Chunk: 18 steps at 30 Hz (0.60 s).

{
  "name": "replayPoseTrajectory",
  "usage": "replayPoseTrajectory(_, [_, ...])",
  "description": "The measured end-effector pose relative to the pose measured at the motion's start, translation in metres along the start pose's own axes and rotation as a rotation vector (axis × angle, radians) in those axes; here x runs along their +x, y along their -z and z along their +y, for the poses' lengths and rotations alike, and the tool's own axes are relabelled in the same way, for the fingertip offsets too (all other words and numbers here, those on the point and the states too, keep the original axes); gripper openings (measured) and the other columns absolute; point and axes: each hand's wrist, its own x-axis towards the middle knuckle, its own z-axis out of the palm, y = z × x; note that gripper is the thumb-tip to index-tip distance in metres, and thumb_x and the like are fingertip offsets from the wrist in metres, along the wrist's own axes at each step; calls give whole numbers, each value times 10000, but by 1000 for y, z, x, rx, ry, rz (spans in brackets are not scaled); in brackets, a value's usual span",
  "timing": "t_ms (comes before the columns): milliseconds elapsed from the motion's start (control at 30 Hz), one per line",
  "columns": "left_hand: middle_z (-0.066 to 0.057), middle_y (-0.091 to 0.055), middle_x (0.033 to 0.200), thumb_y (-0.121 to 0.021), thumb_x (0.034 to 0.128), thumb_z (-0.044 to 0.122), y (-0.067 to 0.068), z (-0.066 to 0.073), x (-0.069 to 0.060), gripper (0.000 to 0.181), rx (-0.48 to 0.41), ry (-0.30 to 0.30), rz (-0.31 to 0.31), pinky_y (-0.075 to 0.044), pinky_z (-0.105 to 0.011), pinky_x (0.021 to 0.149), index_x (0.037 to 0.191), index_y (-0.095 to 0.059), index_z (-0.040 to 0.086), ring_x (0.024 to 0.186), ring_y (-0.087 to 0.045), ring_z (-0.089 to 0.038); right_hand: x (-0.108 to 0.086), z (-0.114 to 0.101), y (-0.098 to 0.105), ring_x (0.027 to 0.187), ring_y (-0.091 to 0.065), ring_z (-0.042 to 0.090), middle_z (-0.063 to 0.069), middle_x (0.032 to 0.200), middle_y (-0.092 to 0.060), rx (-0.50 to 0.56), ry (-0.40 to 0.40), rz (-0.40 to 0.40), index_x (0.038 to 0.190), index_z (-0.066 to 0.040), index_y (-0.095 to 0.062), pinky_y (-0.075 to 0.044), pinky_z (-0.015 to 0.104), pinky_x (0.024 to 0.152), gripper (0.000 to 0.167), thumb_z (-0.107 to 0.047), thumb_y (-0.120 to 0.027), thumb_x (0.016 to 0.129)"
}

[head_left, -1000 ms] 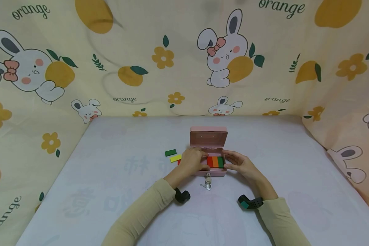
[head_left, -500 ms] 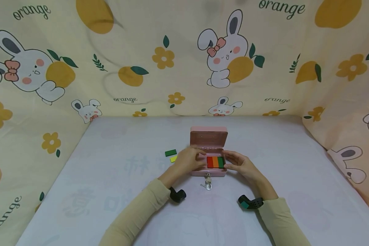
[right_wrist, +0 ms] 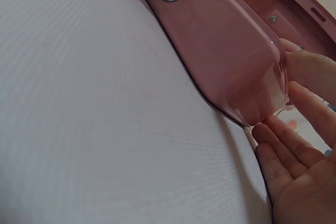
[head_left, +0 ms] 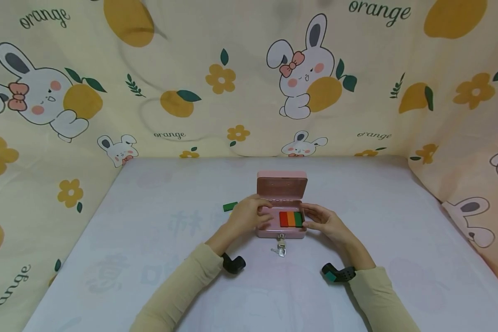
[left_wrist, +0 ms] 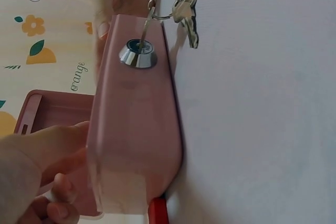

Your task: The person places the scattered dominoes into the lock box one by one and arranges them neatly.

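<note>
A pink cash box [head_left: 269, 234] stands with its lid [head_left: 281, 188] raised. Inside, a red block [head_left: 284, 219], an orange block [head_left: 291, 219] and a green block [head_left: 298, 219] lie side by side against the right end. My left hand [head_left: 249, 214] hovers over the box's left edge, fingers loose, with nothing visible between them. At the right end, my right hand [head_left: 327, 222] holds the wall, thumb at the rim; its other fingers lie outside against the end in the right wrist view. Keys [left_wrist: 186, 11] hang from the front lock [left_wrist: 138, 53].
Left of the box, a loose green block [head_left: 230, 206] lies on the white table, partly behind my left hand. The left wrist view shows a red block [left_wrist: 158, 211] beside the box's base. A printed cloth [head_left: 257, 92] rises behind and along both sides.
My left hand has drawn back leftward from inside the box, its fingers loosening. It now covers most of the loose blocks there. My right hand and the blocks inside stay put.
</note>
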Motion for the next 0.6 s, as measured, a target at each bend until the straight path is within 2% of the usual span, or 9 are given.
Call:
replayPoseTrajectory(133, [-92, -666, 1005, -736, 846, 296, 3, -3, -1, 309, 1, -30, 24, -422, -187, 637, 1101, -723, 122, 774, -536, -132, 0, 0, 0, 1418, -303, 452, 277, 1502, -363, 2, -1, 1, 1431, 20, -387, -370, 59, 1005, 609, -140, -651, 906])
replayPoseTrajectory(267, [-83, -661, 967, -744, 838, 282, 6, -6, -3, 304, 1, -36, 41, -417, -184, 642, 1103, -724, 133, 779, -542, -133, 0, 0, 0, 1416, -318, 446, 271, 1499, -374, -9, -5, 3, 1431, 14, -391, -383, 93, 1026, 604, -143, -650, 908])
replayPoseTrajectory(367, [-68, -645, 907, -752, 830, 279, 10, -9, -5, 300, 14, -41, 60, -395, -175, 621, 1091, -729, 135, 754, -526, -128, 0, 0, 0, 1417, -327, 439, 264, 1499, -379, -23, -10, 5, 1432, 7, -393, -387, 216, 1086, 603, -150, -649, 910])
replayPoseTrajectory(500, [-57, -608, 826, -755, 825, 278, 13, -15, -6, 268, 26, -59, 95, -336, -173, 565, 1057, -741, 145, 690, -480, -119, 0, -1, 0, 1420, -329, 434, 258, 1499, -384, -33, -15, 5, 1434, 1, -392, -334, 378, 1115, 604, -159, -649, 911])
replayPoseTrajectory(600, [-57, -581, 797, -755, 825, 271, 15, -18, -6, 249, 10, -60, 106, -296, -180, 554, 1043, -747, 151, 665, -437, -115, 0, 0, 1, 1423, -322, 432, 256, 1499, -385, -33, -12, 1, 1435, 0, -391, -341, 328, 1116, 605, -160, -648, 912])
